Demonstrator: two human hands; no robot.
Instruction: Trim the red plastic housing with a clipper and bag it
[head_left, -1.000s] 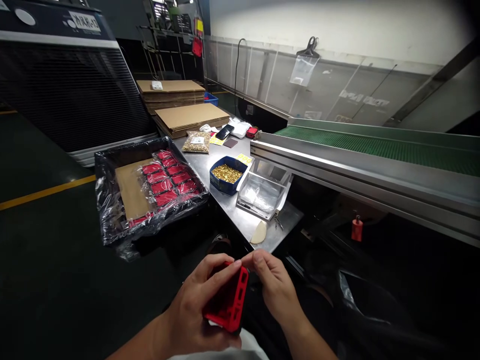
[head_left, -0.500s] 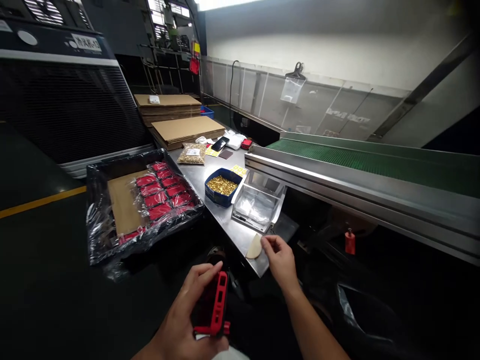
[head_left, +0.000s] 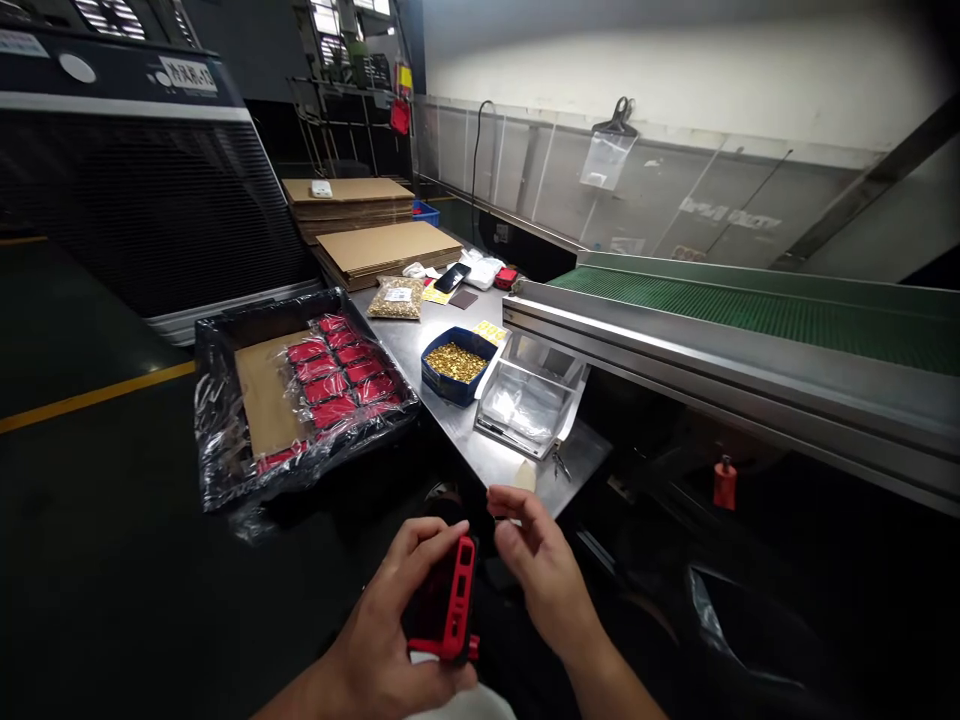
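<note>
My left hand (head_left: 401,610) is wrapped around a small red-and-black rectangular case (head_left: 459,600), its slotted red side facing right. Just right of that case, my right hand (head_left: 544,570) is raised with curled fingers and the thumb apart from them; I make out nothing gripped in it. Behind its fingertips a thin cream-coloured piece (head_left: 525,475) lies on the metal table (head_left: 457,435), partly hidden by the hand. Further back stand a clear-covered tray (head_left: 521,405) holding plastic film and a blue bin (head_left: 456,365) of small gold-coloured parts.
To the left, a black plastic-lined crate (head_left: 206,420) holds several wrapped red pieces. A green conveyor (head_left: 712,310) with a metal side rail runs along the right. Cardboard stacks (head_left: 386,250), a bag of gold parts (head_left: 396,298) and a phone (head_left: 452,278) sit at the back.
My right hand has left the cream-coloured piece on the table and come back toward the red-and-black case. My left hand still holds the case, and the view has shifted slightly.
</note>
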